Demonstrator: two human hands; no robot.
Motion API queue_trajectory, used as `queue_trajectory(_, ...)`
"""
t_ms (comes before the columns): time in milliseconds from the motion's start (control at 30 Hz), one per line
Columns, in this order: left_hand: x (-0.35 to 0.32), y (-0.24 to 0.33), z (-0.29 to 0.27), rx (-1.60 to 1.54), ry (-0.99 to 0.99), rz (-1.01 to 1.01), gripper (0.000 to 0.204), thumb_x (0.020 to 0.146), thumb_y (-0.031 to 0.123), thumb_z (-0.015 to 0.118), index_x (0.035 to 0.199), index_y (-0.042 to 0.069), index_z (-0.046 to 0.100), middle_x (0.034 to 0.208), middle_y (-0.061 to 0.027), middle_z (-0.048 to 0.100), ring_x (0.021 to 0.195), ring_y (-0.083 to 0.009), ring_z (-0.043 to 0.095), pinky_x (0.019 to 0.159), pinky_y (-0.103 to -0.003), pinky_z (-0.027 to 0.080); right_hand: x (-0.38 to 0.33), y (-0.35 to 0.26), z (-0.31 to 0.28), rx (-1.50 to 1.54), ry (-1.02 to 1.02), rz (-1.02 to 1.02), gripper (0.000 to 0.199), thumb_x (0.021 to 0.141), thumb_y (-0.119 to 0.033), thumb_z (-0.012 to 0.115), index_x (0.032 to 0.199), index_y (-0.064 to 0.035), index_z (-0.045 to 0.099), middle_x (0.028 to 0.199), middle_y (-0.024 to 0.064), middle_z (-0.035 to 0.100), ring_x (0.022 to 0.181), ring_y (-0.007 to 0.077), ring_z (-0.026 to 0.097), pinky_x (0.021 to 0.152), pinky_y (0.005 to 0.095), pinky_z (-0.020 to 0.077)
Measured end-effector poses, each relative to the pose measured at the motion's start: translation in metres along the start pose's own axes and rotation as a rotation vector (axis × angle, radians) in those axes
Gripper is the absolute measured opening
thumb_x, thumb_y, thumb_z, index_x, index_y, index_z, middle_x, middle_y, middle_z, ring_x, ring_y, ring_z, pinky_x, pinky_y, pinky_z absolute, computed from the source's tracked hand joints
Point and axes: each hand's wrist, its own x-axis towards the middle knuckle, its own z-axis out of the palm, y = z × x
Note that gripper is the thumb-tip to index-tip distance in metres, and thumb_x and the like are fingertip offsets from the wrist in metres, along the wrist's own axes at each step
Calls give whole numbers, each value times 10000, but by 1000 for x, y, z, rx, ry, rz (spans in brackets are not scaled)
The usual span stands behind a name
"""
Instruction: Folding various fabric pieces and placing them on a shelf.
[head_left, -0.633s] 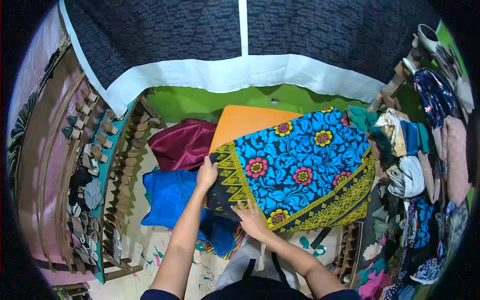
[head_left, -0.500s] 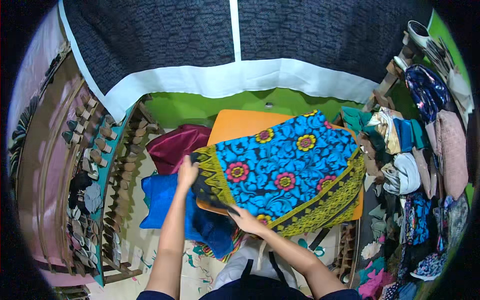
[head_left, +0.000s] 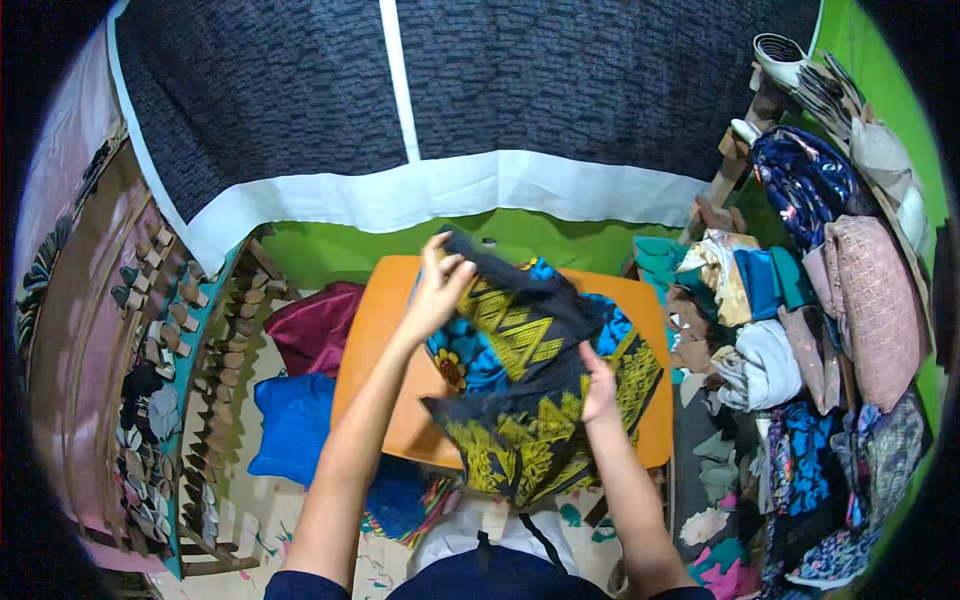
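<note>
Patterned cloth [head_left: 525, 345] now gathered up, left hand [head_left: 443, 288] raised, fingers pinching its edge, right hand [head_left: 600, 388] lower, fingers' grip unclear

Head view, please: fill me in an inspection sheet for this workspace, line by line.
Surface: orange table, partly covered.
Job's things: patterned cloth in black, yellow and blue, bunched and folded over the table, blurred in places.
Clutter: maroon cloth and blue cloth left of the table; small scraps on the floor.
Grip: left hand at the cloth's far edge, right hand against its right side; how firmly either holds, cannot tell.
Cables: nothing seen.
Surroundings: dark curtain with white border ahead, green wall below it, piled fabrics on the right.
</note>
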Motion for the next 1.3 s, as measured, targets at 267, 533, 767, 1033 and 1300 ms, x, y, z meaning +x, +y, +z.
queue_trajectory(267, -25, -81, 138, 553, -339, -84, 525, 826, 326, 540, 1210, -8, 415, 1149, -233, 504, 1044, -346, 506, 853, -396, 418, 67, -125, -201, -180, 271, 88, 534, 852, -384, 512, 1243, -31, 428, 1238, 118, 485, 1118, 262, 471, 971, 427, 325)
queue_trajectory(533, -159, -142, 195, 900, -233, -125, 630, 848, 425, 470, 1332, 57, 303, 1379, -215, 244, 1266, -374, 255, 1001, -537, 214, 81, -126, -249, -699, 593, 10, 466, 819, -160, 573, 1232, -16, 412, 1226, 138, 463, 1134, 248, 412, 957, 396, 315)
queue_trajectory(767, -164, -130, 199, 951, -212, -199, 617, 836, 421, 493, 1325, 78, 336, 1390, -211, 227, 1272, -363, 249, 1009, -512, 221, 33, -77, -156, -2054, 130, -812, 489, 867, -191, 443, 1309, -24, 319, 1354, 228, 277, 1264, 410, 222, 1017, 541, 145)
queue_trajectory(1033, -195, -96, 207, 793, -202, -233, 644, 810, 351, 562, 1332, 85, 296, 1347, -249, 264, 1205, -387, 340, 965, -462, 317, -28, -32, -149, -2343, -390, -632, 440, 838, -276, 492, 1237, -94, 459, 1328, 183, 324, 1258, 391, 237, 1006, 609, 89)
queue_trajectory(1300, -225, -69, 222, 254, 135, -359, 773, 763, 27, 543, 1363, 7, 55, 1033, -227, 576, 919, -386, 562, 748, -414, 455, -60, -21, -113, -1853, -66, -607, 701, 764, -289, 633, 1296, 9, 288, 1297, 229, 291, 1216, 404, 268, 996, 454, 249)
